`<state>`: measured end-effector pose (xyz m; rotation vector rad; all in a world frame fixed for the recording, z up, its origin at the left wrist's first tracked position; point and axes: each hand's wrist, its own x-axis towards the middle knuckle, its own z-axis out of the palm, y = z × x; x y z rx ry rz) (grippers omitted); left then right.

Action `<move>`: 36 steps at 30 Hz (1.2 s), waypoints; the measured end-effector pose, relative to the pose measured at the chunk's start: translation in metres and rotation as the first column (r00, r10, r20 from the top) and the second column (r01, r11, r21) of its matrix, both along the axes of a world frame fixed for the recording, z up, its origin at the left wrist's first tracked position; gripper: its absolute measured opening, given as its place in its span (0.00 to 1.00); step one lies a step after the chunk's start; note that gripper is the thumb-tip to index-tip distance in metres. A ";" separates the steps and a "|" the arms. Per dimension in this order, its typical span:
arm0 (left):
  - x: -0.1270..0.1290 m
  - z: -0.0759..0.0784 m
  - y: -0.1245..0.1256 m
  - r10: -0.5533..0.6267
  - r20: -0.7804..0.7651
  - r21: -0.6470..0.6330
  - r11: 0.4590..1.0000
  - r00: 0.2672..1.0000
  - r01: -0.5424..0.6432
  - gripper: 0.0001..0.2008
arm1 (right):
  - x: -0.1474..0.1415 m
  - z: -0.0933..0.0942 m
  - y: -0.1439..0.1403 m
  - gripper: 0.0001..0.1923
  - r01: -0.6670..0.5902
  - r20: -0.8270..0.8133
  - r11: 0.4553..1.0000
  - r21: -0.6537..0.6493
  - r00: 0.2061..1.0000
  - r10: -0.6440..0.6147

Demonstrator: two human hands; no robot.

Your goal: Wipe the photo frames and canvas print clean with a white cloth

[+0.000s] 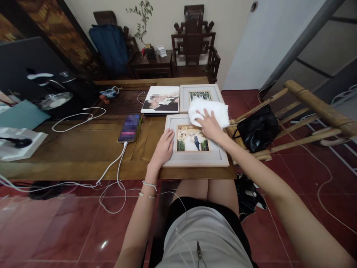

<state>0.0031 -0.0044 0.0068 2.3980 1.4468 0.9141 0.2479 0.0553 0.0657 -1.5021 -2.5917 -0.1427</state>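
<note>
Here the right hand point(210, 126) presses a soft white cloth point(208, 109) flat onto the stiff, probably glazed picture frame point(195, 158); the left hand point(164, 147), fingers spread, steadies its edge.

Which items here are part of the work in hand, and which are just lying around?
In hand: near picture frame, steadied by left hand; white cloth pressed on it by right hand.

Lying about: far frame, photo print, phone on its cable, black bag, wooden table.

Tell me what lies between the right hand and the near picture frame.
A white cloth lies under the right hand, between it and the near picture frame. The left hand rests directly on the frame's left edge.
</note>
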 end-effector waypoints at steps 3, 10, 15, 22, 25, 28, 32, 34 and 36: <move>0.000 0.000 0.000 0.007 0.020 -0.004 1.000 1.000 -0.007 0.21 | -0.001 0.001 0.013 0.32 0.044 0.041 0.999 -0.009 0.998 -0.044; 0.004 -0.004 0.001 0.027 0.064 0.015 0.999 0.998 -0.028 0.21 | 0.002 0.015 -0.082 0.32 -0.088 0.122 0.962 -0.258 0.985 0.123; 0.005 -0.004 0.001 0.044 0.086 0.008 0.999 0.995 -0.045 0.20 | 0.007 0.048 -0.153 0.35 -0.261 -0.001 0.836 -0.483 0.955 0.297; 0.003 -0.004 0.003 0.023 0.014 0.011 1.000 1.000 -0.023 0.21 | -0.004 0.030 -0.142 0.35 -0.329 -0.061 0.859 -0.391 0.941 0.332; 0.001 -0.004 0.004 0.005 0.022 0.012 1.000 1.000 -0.005 0.21 | -0.004 0.009 -0.094 0.33 -0.191 0.020 0.952 -0.238 0.979 0.202; 0.001 -0.004 0.004 -0.005 0.039 0.008 1.000 0.999 0.005 0.21 | 0.001 -0.001 -0.040 0.31 -0.053 0.079 0.998 -0.046 0.995 0.056; 0.000 -0.004 0.003 0.000 0.057 -0.002 1.000 0.998 0.000 0.21 | 0.003 0.000 0.005 0.31 0.010 0.090 1.000 0.027 0.996 -0.013; 0.000 -0.004 0.003 0.000 0.071 -0.007 1.000 0.998 0.000 0.21 | 0.001 0.001 0.006 0.31 0.012 0.109 1.000 -0.006 0.994 -0.012; 0.001 -0.003 0.002 0.002 0.075 -0.014 1.000 0.997 -0.001 0.22 | -0.003 0.003 -0.009 0.30 0.009 0.140 0.999 -0.049 0.990 -0.002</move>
